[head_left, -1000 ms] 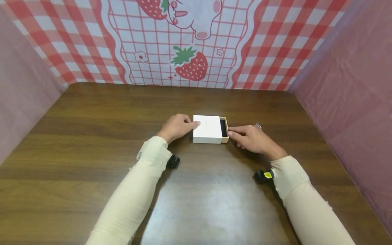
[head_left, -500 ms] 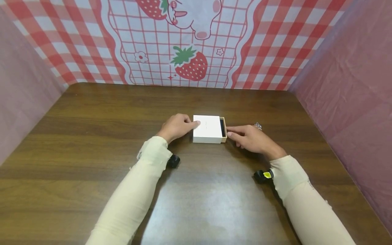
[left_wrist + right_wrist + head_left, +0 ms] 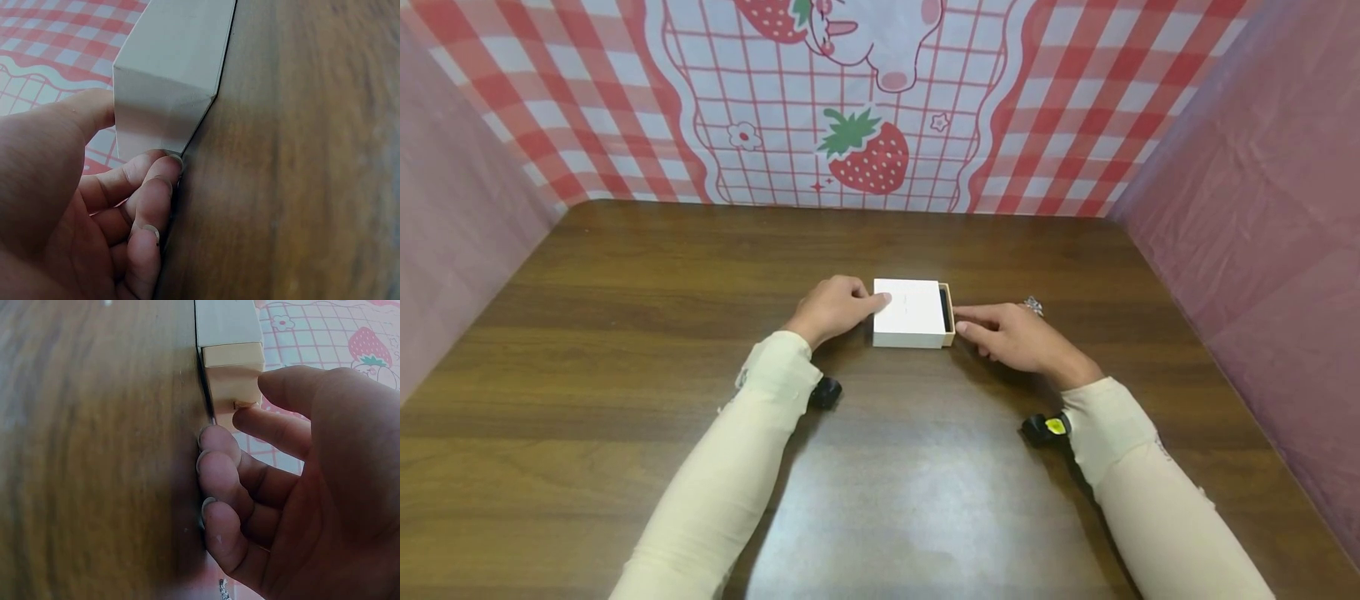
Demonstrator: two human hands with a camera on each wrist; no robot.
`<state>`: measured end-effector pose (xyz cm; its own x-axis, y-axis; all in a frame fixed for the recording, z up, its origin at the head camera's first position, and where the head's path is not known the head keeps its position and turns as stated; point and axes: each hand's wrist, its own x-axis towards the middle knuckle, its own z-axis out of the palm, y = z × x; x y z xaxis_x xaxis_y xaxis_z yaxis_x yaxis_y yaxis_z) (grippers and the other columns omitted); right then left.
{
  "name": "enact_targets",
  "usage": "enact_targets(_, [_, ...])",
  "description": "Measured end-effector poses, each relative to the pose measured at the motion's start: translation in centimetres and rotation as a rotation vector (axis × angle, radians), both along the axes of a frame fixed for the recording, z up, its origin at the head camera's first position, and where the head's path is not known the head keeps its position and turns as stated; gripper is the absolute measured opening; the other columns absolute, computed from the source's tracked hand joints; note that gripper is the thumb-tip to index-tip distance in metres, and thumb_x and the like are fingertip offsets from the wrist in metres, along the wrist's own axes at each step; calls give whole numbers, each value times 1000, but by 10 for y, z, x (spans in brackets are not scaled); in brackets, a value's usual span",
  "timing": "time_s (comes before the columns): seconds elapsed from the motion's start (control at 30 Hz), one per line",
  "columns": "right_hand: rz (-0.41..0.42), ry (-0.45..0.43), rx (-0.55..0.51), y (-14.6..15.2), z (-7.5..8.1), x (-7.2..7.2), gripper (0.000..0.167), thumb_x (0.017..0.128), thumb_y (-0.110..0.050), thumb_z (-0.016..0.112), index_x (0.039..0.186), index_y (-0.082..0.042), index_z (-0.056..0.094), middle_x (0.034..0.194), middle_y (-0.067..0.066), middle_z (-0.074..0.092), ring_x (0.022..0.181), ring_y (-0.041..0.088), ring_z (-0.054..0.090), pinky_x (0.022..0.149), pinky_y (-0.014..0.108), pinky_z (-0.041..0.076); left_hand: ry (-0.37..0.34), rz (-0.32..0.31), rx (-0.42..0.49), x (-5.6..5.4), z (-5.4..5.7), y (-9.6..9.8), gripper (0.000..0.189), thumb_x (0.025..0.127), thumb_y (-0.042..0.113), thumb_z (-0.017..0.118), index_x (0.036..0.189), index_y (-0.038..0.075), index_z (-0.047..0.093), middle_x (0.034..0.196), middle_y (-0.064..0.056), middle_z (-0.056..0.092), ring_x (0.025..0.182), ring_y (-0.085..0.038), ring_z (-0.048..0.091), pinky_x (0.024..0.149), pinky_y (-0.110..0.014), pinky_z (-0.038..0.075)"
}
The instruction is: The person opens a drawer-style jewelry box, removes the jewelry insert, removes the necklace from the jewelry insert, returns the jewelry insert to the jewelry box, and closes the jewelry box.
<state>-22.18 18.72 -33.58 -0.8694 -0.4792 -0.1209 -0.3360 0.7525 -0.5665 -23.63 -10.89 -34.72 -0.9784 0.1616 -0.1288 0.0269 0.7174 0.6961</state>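
A white slide-out box lies flat on the table, with a tan inner tray sticking out a little at its right end. Dark lining shows in the tray's narrow opening. My left hand grips the box's left end, thumb on the top and fingers at the side; in the left wrist view the fingers are curled low by the white sleeve. At the tray's end, my right hand touches it with an extended index finger, thumb close by. Its other fingers bend loosely near the tabletop.
The brown wooden table spreads around the box. A red-and-white checked cloth with strawberries hangs behind it, and pink cloth lines both sides. Black wrist cameras sit under the cream sleeves.
The tan tray has slid left into the white sleeve, so less of it sticks out. My right fingertips moved slightly left with it; my left hand keeps its place.
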Motion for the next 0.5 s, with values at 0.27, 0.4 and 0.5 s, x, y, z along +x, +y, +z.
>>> enact_targets(0.27, [7, -3, -7, -1, 1, 0, 48, 102, -41, 56, 145, -20, 55, 74, 3, 62, 68, 19, 58, 60, 37, 47, 5, -2, -3, -1, 0, 0, 47, 94, 59, 59, 86, 13, 64, 85, -5, 61, 77, -21, 52, 69, -37, 41])
enact_targets(0.4, [20, 5, -13, -1, 1, 2, 47, 103, -40, 56, 145, -19, 55, 75, 2, 63, 68, 18, 59, 61, 36, 48, 3, -1, -2, 0, 0, 0, 47, 94, 59, 59, 86, 13, 64, 85, -5, 61, 77, -21, 52, 69, -37, 41])
enact_targets(0.5, [26, 8, -19, -2, 1, 2, 47, 102, -40, 57, 145, -20, 55, 77, 2, 64, 69, 18, 60, 63, 37, 49, 0, -2, -1, 0, 0, 0, 47, 94, 59, 59, 86, 13, 64, 85, -6, 61, 77, -21, 52, 68, -37, 41])
